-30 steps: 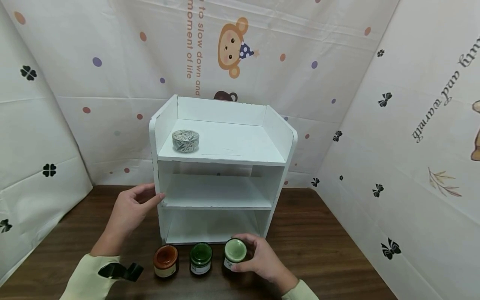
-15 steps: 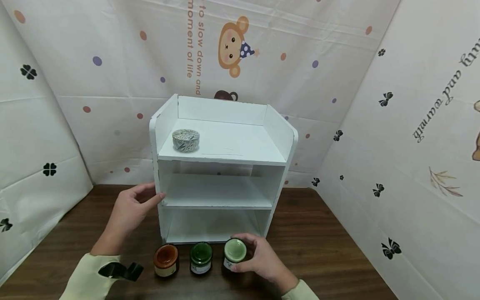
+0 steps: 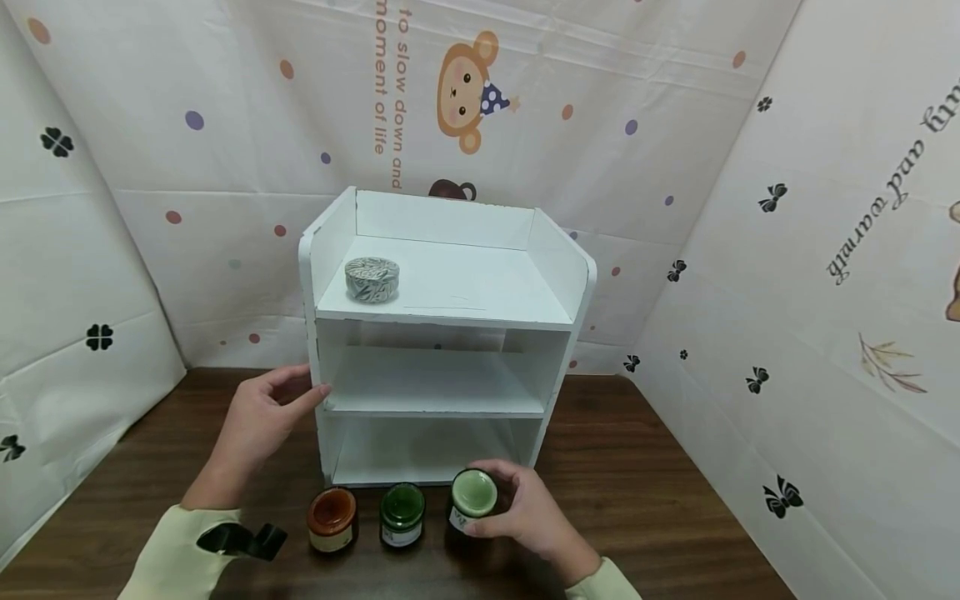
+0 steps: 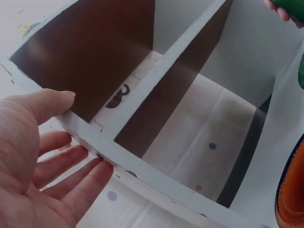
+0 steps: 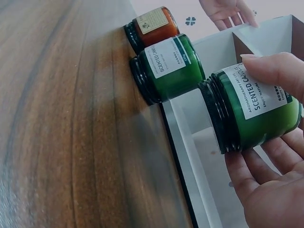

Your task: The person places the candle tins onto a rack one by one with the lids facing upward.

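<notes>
My right hand [image 3: 517,512] holds a light green scented candle jar [image 3: 473,493] between thumb and fingers, in front of the shelf's lower right. In the right wrist view that candle jar [image 5: 256,109] has its dark ribbed end toward the table, with a gap beneath it. To its left stand a dark green candle jar [image 3: 402,515] and an orange-brown candle jar [image 3: 332,521], side by side. My left hand [image 3: 262,412] grips the left side panel of the white shelf [image 3: 442,321]; in the left wrist view its thumb lies over the panel edge and the fingers outside.
A round tin with a grey-green leafy pattern [image 3: 372,280] sits on the shelf's top at the left. Below are two compartments. The shelf stands on a dark wooden table [image 3: 622,492], with printed cloth [image 3: 247,167] hanging behind and at both sides.
The light green candle jar has come up slightly and to the right in my right hand. My left hand stays on the shelf's side, and the other jars have not moved.
</notes>
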Demonstrator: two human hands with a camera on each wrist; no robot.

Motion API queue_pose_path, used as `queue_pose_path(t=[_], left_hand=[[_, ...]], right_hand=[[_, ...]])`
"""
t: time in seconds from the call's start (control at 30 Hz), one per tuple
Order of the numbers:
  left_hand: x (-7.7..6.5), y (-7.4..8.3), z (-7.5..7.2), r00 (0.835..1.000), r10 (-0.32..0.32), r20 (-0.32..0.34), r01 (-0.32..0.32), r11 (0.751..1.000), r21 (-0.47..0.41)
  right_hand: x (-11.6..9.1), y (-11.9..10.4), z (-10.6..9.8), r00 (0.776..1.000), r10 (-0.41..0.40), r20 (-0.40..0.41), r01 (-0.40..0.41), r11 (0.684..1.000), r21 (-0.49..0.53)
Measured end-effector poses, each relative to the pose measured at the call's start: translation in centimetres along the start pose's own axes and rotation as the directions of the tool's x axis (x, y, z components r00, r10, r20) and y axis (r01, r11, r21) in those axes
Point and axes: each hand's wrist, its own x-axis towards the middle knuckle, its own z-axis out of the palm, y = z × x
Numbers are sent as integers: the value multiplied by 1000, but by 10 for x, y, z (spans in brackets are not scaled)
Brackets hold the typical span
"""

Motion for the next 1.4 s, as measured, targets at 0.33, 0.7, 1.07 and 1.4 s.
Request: queue_pose_path(t=[0.33, 0.7, 1.07, 1.4], left_hand=[[0, 0, -1, 1000, 5, 0, -5, 1000, 6], [-1, 2, -1, 1000, 11, -5, -11, 1000, 2], [0, 1, 0, 1000, 4, -1, -4, 1000, 5], [-1, 3, -1, 1000, 0, 2, 0, 1000, 2]], right_hand=[[0, -5, -1, 1000, -14, -14, 14, 1000, 13], [0, -9, -1, 1000, -18, -16, 19, 999, 43], [-1, -11, 4, 998, -6, -59, 10, 998, 62], [-3, -13, 7, 998, -24, -63, 29, 996, 83]])
